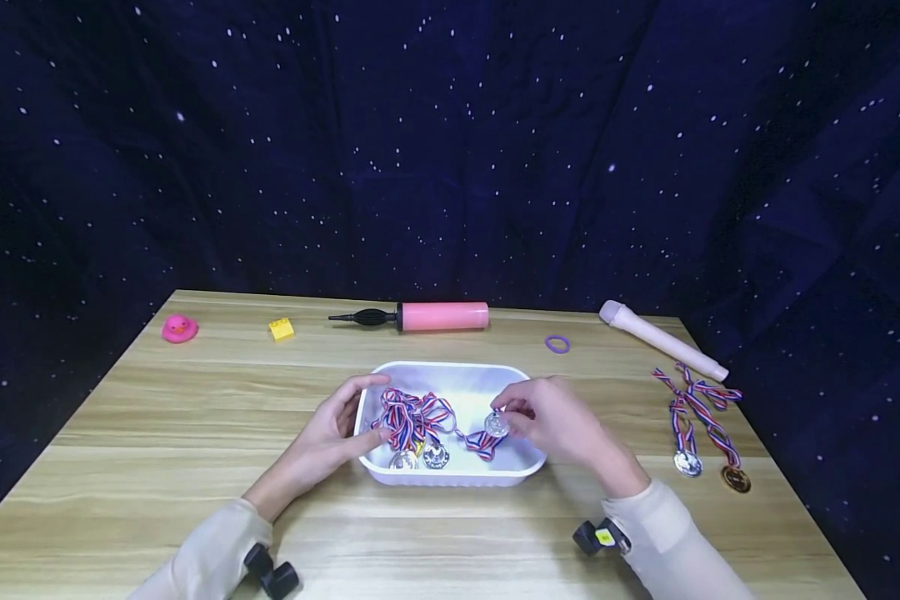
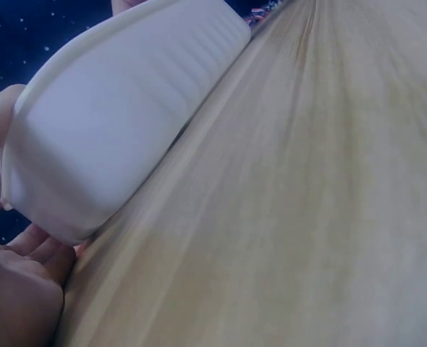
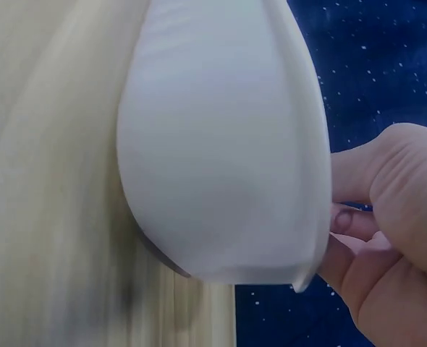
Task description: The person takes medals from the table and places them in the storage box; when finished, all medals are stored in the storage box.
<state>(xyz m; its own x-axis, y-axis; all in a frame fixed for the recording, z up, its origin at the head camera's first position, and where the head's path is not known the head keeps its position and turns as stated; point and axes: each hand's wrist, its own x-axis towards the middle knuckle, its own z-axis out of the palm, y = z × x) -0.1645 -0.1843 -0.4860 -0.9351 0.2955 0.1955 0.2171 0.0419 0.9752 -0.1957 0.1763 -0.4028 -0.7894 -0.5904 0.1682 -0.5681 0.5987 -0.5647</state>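
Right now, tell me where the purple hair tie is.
In the head view, the purple hair tie lies on the wooden table toward the far right, between the pink air pump and the pink microphone, beyond the white tray.

We see a light wooden table (image 1: 195,433). On it lie a white plastic tray (image 1: 450,379), a pink rubber duck (image 1: 179,328), a yellow toy brick (image 1: 281,328), a pink hand pump with black nozzle (image 1: 420,317), a purple hair ring (image 1: 557,343), a pale pink toy microphone (image 1: 660,337) and two loose ribboned medals (image 1: 701,433).
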